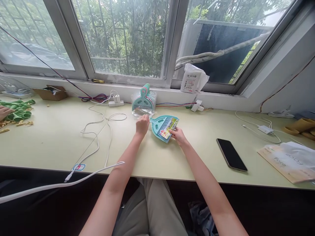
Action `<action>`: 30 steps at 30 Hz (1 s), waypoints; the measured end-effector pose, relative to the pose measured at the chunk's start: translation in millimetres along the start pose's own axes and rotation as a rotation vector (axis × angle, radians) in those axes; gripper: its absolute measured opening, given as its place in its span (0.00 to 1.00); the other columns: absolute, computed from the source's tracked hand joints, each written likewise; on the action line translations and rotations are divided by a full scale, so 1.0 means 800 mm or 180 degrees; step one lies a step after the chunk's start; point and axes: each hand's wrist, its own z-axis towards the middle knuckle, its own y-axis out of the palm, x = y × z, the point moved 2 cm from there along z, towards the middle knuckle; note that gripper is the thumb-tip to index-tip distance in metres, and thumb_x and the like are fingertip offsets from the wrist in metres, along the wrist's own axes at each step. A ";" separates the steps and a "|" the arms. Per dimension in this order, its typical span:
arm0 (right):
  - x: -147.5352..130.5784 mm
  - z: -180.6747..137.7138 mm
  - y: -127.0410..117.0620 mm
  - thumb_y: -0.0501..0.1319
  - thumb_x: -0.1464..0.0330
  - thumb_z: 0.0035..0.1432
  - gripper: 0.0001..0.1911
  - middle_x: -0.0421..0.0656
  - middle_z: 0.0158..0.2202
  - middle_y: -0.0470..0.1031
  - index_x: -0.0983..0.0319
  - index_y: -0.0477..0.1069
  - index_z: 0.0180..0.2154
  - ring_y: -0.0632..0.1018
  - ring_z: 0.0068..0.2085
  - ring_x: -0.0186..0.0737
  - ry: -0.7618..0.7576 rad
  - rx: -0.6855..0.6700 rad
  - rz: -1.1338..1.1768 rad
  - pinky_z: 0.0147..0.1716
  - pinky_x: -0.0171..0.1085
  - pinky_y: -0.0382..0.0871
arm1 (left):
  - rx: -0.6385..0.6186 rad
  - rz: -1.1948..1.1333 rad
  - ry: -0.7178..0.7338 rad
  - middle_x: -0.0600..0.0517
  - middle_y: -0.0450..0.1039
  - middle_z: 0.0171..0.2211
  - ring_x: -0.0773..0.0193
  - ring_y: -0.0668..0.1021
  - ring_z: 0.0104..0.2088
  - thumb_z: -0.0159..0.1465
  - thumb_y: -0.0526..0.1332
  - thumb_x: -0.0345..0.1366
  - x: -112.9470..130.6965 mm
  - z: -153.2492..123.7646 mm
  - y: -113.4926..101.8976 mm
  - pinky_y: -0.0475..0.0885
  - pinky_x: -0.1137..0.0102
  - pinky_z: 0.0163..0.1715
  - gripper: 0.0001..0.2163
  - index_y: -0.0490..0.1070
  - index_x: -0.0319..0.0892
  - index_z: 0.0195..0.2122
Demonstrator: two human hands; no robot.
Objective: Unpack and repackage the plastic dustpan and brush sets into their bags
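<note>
A teal mini dustpan (pixel 159 126) with a printed label card (pixel 169 127) lies on the pale green desk (pixel 61 141), in the middle near the window. My right hand (pixel 178 135) pinches the card's lower right edge. My left hand (pixel 142 125) is closed at the dustpan's handle end, by a clear plastic bag (pixel 141 113). Behind it a stack of several more teal dustpans in clear wrap (pixel 144 100) leans against the window sill.
White cables (pixel 98 137) and a power strip (pixel 115 102) lie to the left. A black phone (pixel 231 154) rests at the right, with printed bags (pixel 290 160) beyond. Green pieces (pixel 18 109), another person's hand (pixel 4 112) and a cardboard box (pixel 50 92) are far left.
</note>
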 end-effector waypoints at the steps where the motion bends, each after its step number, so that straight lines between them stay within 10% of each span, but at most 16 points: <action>1: 0.000 -0.001 0.002 0.66 0.77 0.47 0.13 0.46 0.38 0.79 0.65 0.72 0.37 0.81 0.36 0.42 0.0002 -0.0068 0.0001 0.34 0.38 0.79 | -0.0070 -0.0056 0.0131 0.43 0.71 0.39 0.55 0.72 0.44 0.66 0.49 0.32 0.005 -0.002 0.002 0.64 0.67 0.39 0.09 0.67 0.43 0.41; 11: 0.004 0.003 -0.001 0.66 0.75 0.46 0.12 0.43 0.38 0.78 0.63 0.70 0.36 0.80 0.39 0.40 -0.0203 0.0413 0.0535 0.38 0.38 0.78 | 0.0089 -0.1171 0.0442 0.46 0.70 0.48 0.56 0.68 0.54 0.66 0.52 0.35 0.033 -0.012 -0.004 0.62 0.64 0.52 0.12 0.63 0.46 0.50; 17: -0.002 0.000 -0.003 0.67 0.72 0.46 0.15 0.43 0.41 0.77 0.62 0.69 0.39 0.79 0.43 0.40 -0.0581 0.0408 0.0884 0.45 0.39 0.76 | 0.1169 -0.2559 -0.1160 0.41 0.46 0.65 0.53 0.53 0.65 0.59 0.61 0.49 0.027 -0.008 0.000 0.56 0.61 0.59 0.35 0.46 0.44 0.62; 23: -0.007 -0.005 0.004 0.69 0.69 0.44 0.18 0.44 0.41 0.77 0.62 0.69 0.39 0.79 0.43 0.42 -0.0619 0.0245 0.0729 0.44 0.40 0.76 | -0.0924 -0.5419 -0.1788 0.41 0.64 0.57 0.58 0.72 0.53 0.66 0.47 0.53 0.027 0.007 0.032 0.70 0.67 0.47 0.27 0.55 0.41 0.60; 30: -0.006 -0.007 0.007 0.70 0.68 0.43 0.19 0.44 0.42 0.77 0.62 0.69 0.39 0.78 0.44 0.43 -0.0741 0.0276 0.0726 0.44 0.40 0.76 | -0.1705 -0.5637 -0.1189 0.46 0.73 0.49 0.56 0.75 0.48 0.59 0.63 0.40 0.047 -0.008 0.040 0.70 0.65 0.47 0.19 0.68 0.41 0.51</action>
